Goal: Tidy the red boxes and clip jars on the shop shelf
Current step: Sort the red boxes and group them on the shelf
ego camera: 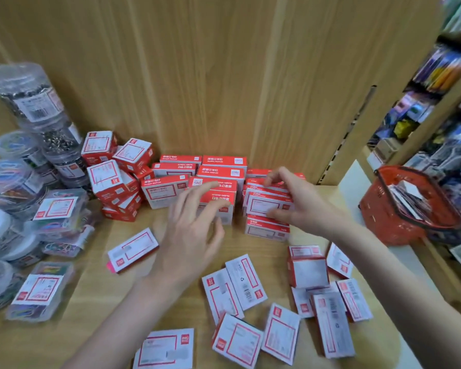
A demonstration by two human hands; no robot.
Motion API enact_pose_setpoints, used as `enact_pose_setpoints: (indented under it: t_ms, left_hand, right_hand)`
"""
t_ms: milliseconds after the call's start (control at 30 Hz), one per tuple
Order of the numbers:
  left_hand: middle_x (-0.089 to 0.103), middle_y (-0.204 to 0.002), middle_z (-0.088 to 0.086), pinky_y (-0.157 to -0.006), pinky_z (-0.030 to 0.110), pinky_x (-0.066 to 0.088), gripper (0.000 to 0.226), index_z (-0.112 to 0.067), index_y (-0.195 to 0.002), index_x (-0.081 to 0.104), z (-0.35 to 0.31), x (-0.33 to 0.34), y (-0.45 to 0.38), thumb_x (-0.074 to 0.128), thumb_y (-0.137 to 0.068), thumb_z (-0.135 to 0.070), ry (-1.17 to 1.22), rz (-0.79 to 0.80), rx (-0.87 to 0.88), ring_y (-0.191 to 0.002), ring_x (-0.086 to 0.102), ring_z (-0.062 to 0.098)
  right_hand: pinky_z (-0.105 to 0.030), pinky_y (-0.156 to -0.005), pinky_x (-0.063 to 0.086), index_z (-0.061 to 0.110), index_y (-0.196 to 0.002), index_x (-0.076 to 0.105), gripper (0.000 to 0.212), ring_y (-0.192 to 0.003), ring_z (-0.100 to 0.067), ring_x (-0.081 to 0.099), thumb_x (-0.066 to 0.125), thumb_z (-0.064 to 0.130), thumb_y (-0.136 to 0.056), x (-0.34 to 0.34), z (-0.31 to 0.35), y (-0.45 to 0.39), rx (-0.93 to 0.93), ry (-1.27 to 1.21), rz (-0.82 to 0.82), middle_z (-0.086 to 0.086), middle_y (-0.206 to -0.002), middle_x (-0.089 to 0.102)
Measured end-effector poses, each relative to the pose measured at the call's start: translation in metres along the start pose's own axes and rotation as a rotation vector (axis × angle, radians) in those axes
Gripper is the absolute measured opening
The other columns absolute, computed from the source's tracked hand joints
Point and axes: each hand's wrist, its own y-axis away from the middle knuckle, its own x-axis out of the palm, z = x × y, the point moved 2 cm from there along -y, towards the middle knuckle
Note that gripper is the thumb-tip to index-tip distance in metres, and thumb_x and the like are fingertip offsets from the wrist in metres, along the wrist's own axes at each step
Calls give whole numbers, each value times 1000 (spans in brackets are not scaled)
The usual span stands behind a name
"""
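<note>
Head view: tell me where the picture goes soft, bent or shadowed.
Head view: motion blur smears the clear plastic clip jars at the left edge and the stocked shelves at right; wide-angle distortion bows the wooden back panel; lighting is even, with only a soft shadow under the left hand; the red and white boxes in the centre stay fairly sharp.

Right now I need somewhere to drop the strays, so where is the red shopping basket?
In the head view the red shopping basket sits at the right end of the shelf, right of the right hand and the stacked red boxes.
</note>
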Motion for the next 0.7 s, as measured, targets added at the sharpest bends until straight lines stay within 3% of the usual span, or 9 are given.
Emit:
enact_pose_setpoints:
  t_ms: [167, 267, 367, 433, 567, 700]
  left_hand:
    - [51, -121, 7, -96, 21, 34, 29, -8, -108, 61, -10, 2, 3, 47, -82, -10, 57, 26, 30, -105, 47, 19]
    - [50, -119, 4, -97, 10, 30, 32, -8, -111, 59, -8, 7, 9, 45, -83, -15, 110, 101, 16, -107, 49, 13]
    - [44, -120, -1, -92, 8, 33, 32, -9, -111, 58, -9, 15, 12, 44, -84, -19, 154, 148, 10, -107, 49, 7]
    - [47, -117, -2, -89, 9, 35, 30, -10, -108, 60, -9, 15, 11, 44, -84, -18, 145, 125, -5, -105, 51, 7]
    - [51, -113, 1, -91, 13, 35, 28, -9, -104, 62, -7, 15, 9, 44, -83, -13, 95, 74, 8, -106, 51, 14]
    - [49, -116, 3, -89, 20, 42, 27, -7, -104, 62, -6, 17, 13, 45, -84, -11, 106, 77, 30, -103, 54, 17]
  right_hand:
    - [-7, -70, 39, 28, -94, 40, 47, -82, 2, 53, 75, 6, -72, -16, 4, 16, -28, -56, -21, 17, -94, 51]
    - [-8, -67, 38, 22, -97, 46, 42, -80, 4, 52, 75, 5, -72, -18, 9, 32, -41, -123, 151, 14, -92, 52]
    - [-10, -77, 37, 25, -101, 47, 41, -90, 7, 48, 73, 10, -73, -1, 8, 34, -76, 18, 213, 16, -100, 52]
    - [-20, -83, 36, 24, -103, 48, 40, -96, -5, 43, 73, 15, -73, 7, 4, 28, -119, 169, 153, 9, -105, 50]
    - [-40, -79, 38, 25, -103, 39, 50, -95, -18, 32, 73, 33, -67, 20, -10, 23, -168, 489, 86, -4, -108, 46]
    - [-37, -80, 39, 25, -101, 43, 50, -97, -16, 32, 53, 61, -68, 21, -11, 27, -172, 481, 53, -4, -111, 47]
